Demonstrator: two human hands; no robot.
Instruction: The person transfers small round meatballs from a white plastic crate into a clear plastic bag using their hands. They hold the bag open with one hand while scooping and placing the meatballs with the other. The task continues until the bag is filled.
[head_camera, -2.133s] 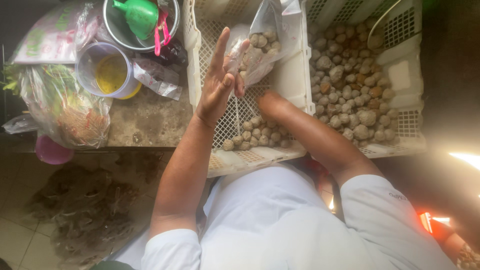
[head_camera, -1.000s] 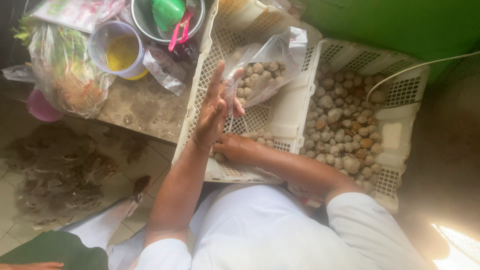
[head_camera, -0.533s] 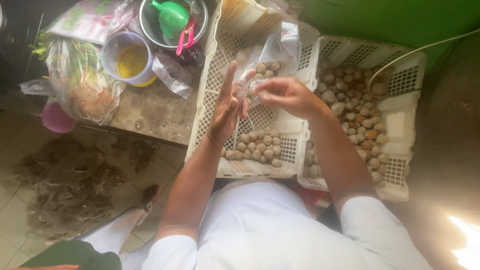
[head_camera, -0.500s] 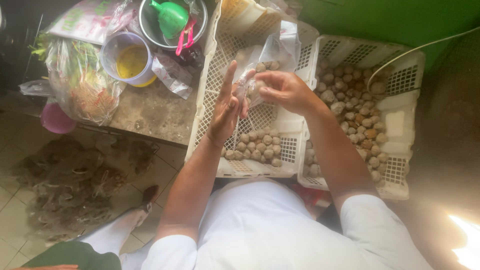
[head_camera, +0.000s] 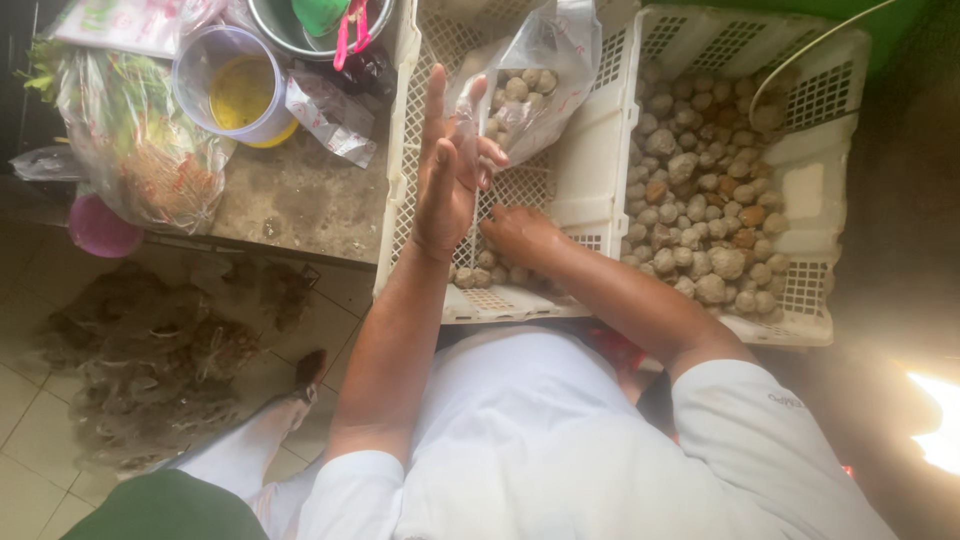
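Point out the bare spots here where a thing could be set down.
Bare grey counter lies between the yellow-filled tub, the bagged greens and the near crate. The near crate's mesh floor is bare around the clear bag; the right hand crowds its front. The far crate is packed with brown balls.

Market stall: white crates (head_camera: 600, 190) w/ round brown produce (head_camera: 700, 200), bagged greens (head_camera: 130, 130).

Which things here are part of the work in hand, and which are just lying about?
In hand:
left hand holding open the clear plastic bag of round brown balls
right hand down among the loose brown balls
white slotted plastic crate
second white crate of balls

Lying about:
clear tub of yellow paste
bagged greens
metal bowl
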